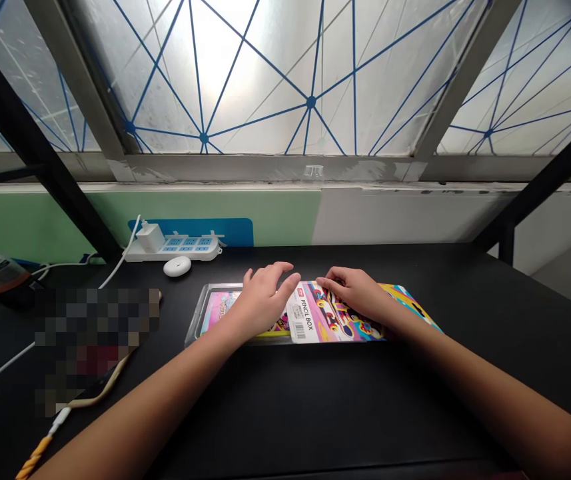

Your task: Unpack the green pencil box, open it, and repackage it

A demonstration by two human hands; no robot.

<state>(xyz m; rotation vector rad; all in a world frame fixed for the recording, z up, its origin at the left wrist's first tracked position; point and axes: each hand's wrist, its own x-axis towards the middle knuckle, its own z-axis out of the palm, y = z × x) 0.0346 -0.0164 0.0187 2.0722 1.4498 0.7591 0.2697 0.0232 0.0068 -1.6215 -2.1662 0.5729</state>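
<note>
Lying flat on black desk (315,407), pencil box (302,317) runs lengthwise left-right. Left hand (268,293) over its left half, thumb and fingers apart; right hand (358,291) on its right half, fingers curled, can't tell if gripping.

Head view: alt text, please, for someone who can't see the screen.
A person's left hand and right hand are at a colorful package labelled PENCIL BOX, lying flat on a black table; whether the left hand touches it is unclear. Behind are a white power strip and a frosted window with blue lines.
</note>
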